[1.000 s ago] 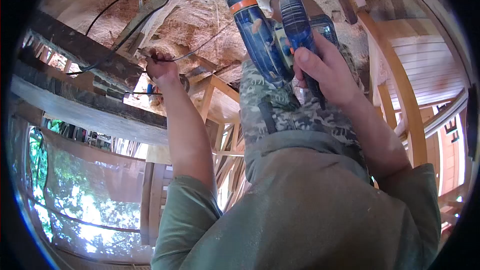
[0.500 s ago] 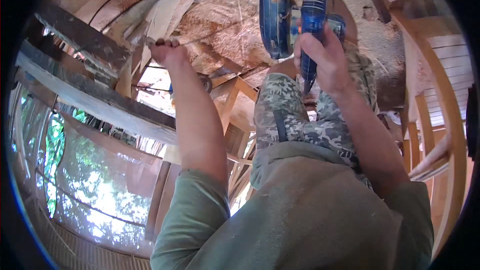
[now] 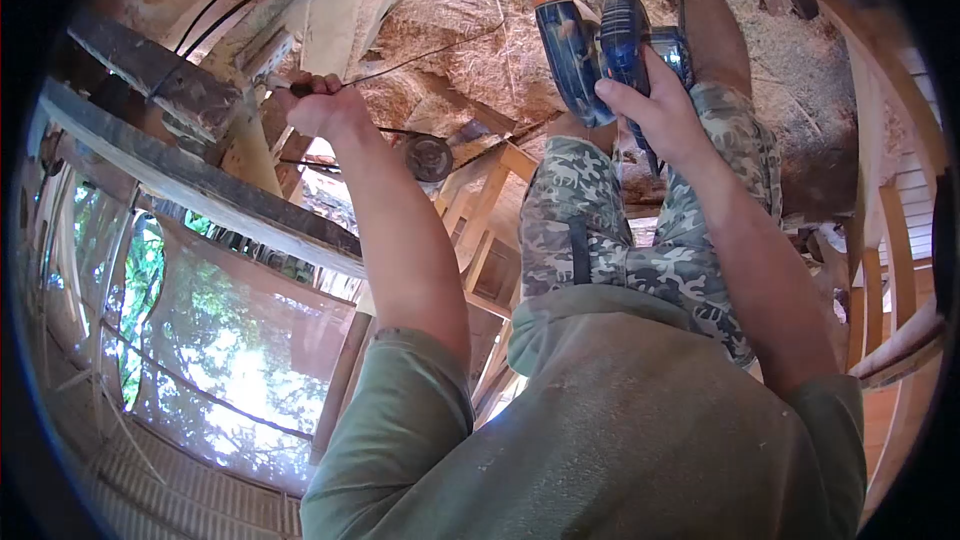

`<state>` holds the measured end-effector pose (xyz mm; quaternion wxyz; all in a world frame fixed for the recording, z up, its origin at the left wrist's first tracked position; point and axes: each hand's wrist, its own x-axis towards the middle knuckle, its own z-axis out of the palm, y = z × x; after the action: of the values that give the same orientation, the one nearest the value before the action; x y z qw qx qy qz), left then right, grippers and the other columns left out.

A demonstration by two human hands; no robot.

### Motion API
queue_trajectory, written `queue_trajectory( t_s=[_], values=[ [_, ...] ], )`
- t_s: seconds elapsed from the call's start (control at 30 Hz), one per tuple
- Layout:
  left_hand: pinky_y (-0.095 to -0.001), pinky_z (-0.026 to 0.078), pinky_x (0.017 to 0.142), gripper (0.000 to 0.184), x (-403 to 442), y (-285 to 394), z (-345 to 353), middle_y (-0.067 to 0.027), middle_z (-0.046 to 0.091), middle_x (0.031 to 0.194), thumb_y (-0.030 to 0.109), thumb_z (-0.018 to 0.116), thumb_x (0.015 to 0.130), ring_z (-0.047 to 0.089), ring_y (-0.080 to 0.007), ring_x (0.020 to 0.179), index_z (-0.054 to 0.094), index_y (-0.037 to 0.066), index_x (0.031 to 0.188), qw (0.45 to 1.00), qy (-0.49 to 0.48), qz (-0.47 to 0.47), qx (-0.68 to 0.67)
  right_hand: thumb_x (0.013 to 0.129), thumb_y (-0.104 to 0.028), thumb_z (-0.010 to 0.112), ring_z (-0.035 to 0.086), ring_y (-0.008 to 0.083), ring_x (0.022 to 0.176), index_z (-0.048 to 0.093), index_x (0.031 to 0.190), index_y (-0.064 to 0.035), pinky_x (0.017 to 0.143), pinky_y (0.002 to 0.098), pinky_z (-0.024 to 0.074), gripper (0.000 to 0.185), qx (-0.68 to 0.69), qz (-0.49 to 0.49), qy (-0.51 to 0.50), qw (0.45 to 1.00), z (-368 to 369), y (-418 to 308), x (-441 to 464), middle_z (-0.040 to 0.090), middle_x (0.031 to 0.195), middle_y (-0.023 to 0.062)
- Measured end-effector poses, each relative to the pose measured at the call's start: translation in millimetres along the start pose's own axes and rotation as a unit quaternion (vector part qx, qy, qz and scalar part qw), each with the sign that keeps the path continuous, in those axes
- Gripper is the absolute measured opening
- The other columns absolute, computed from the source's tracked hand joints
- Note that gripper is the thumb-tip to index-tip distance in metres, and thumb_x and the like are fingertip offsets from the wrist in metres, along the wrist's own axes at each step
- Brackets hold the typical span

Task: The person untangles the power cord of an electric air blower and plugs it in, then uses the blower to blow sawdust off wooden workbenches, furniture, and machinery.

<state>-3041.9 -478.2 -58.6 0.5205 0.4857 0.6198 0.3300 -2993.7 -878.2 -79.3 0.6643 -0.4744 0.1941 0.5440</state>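
Observation:
My right hand (image 3: pixel 660 105) is wrapped round the handle of a dark blue power tool (image 3: pixel 565 45), held above my knees. The tool has a long rounded body with an orange ring near its black end; its exact kind I cannot make out. Out to the left, my left hand (image 3: pixel 328 110) is closed, fingers curled beside a wooden post. Something small and dark shows at its fingertips, too small to name. A thin dark cord (image 3: pixel 430 52) runs from near this hand across the sawdust.
Dark timber beams (image 3: pixel 200 185) cross the left side. A round metal object (image 3: pixel 428 157) sits below the cord. Sawdust (image 3: pixel 450 0) covers the ground ahead. Wooden frames (image 3: pixel 895 240) stand at the right, and a translucent sheet (image 3: pixel 240 350) hangs at the lower left.
The view has shifted slightly. The power tool has tilted, its orange-ringed end now showing more fully. My left hand stays by the post, its fingers still curled.

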Motion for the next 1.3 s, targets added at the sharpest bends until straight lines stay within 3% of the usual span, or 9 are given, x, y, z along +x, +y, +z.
queue_trajectory(
  t_s=[0.1,0.17,0.37,0.47,0.6,0.73,0.97,1.03,1.3],
  values=[
    [-0.0262,0.026,0.047,0.036,15.1,-0.3,-3.7,0.0034,0.043,0.064,0.039,0.05,0.098,0.036,-0.0111,0.052,0.046,0.014,0.072,0.999,0.035,0.034,-0.003,0.087,-0.026,0.073,0.05,0.0056,0.06,0.056,0.111,-0.0047,0.053,0.0233,0.0402,0.036,0.003,-0.003,0.006,1.0,3.2,-3.9,0.6,0.056,0.078,-0.0019],
    [-0.0306,0.028,0.046,0.023,19.4,-3.6,-6.0,0.0009,0.047,0.062,0.024,0.041,0.094,0.041,-0.0135,0.051,0.047,0.013,0.075,0.99,-0.016,-0.067,0.121,0.088,-0.024,0.071,0.05,0.0064,0.057,0.053,0.11,-0.0058,0.051,0.0229,0.04,0.033,0.004,-0.014,-0.002,1.0,5.3,-7.5,4.5,0.055,0.075,-0.001],
    [-0.0311,0.03,0.045,0.024,5.8,-19.0,-14.4,0.0021,0.046,0.059,0.029,0.049,0.093,0.039,-0.0119,0.049,0.046,0.014,0.075,0.97,0.199,-0.134,-0.035,0.09,-0.022,0.069,0.05,0.0075,0.056,0.052,0.105,-0.0073,0.05,0.0231,0.0408,0.028,0.007,-0.029,0.008,1.0,10.4,-23.0,11.0,0.053,0.071,-0.0003],
    [-0.0279,0.026,0.045,0.036,-11.3,-7.2,-1.7,0.0054,0.038,0.056,0.041,0.062,0.09,0.033,-0.0103,0.047,0.046,0.016,0.069,0.997,0.067,0.003,0.043,0.089,-0.023,0.07,0.051,0.0075,0.056,0.053,0.103,-0.0073,0.05,0.0232,0.0411,0.027,0.011,-0.021,0.011,1.0,13.8,-27.3,13.7,0.053,0.071,-0.0004],
    [-0.0271,0.023,0.048,0.033,7.5,6.6,-0.7,0.0068,0.041,0.064,0.04,0.054,0.096,0.03,-0.0098,0.051,0.047,0.017,0.074,0.999,0.036,0.035,0.005,0.089,-0.023,0.07,0.051,0.0073,0.056,0.053,0.103,-0.0069,0.05,0.023,0.041,0.027,-0.011,-0.018,0.019,1.0,15.2,-35.4,15.3,0.053,0.07,-0.0005],
    [-0.0289,0.023,0.05,0.033,44.8,-5.9,-21.8,0.004,0.035,0.063,0.038,0.043,0.098,0.028,-0.013,0.053,0.042,0.017,0.073,0.984,0.175,-0.029,0.019,0.089,-0.023,0.07,0.05,0.0071,0.055,0.052,0.104,-0.0065,0.049,0.0226,0.0406,0.028,-0.004,-0.021,0.013,1.0,18.5,-45.7,17.9,0.053,0.071,-0.0006],
    [-0.03,0.021,0.047,0.023,9.1,-11.0,-3.6,0.0058,0.041,0.065,0.036,0.047,0.095,0.028,-0.0129,0.05,0.04,0.02,0.079,0.983,0.149,-0.064,0.092,0.089,-0.022,0.069,0.05,0.007,0.057,0.051,0.105,-0.0067,0.051,0.0228,0.0401,0.028,-0.01,-0.026,0.011,1.0,19.5,-54.9,22.2,0.053,0.071,-0.0009],
    [-0.0285,0.023,0.049,0.045,1.1,-14.5,3.9,0.0058,0.037,0.065,0.052,0.047,0.1,0.027,-0.0113,0.055,0.041,0.016,0.074,0.992,0.091,-0.078,0.051,0.089,-0.022,0.069,0.05,0.0071,0.057,0.051,0.105,-0.0068,0.051,0.0229,0.04,0.028,-0.016,-0.038,0.02,0.999,19.7,-56.5,23.8,0.052,0.072,-0.0009],
    [-0.0279,0.026,0.046,0.039,19.9,-15.1,1.7,0.0054,0.04,0.062,0.047,0.04,0.102,0.03,-0.0105,0.049,0.044,0.016,0.078,0.994,0.075,-0.079,0.006,0.089,-0.021,0.069,0.049,0.0072,0.057,0.051,0.107,-0.0066,0.052,0.0229,0.0404,0.029,-0.001,-0.009,0.015,1.0,18.6,-57.6,24.0,0.052,0.071,-0.001]
  ],
)
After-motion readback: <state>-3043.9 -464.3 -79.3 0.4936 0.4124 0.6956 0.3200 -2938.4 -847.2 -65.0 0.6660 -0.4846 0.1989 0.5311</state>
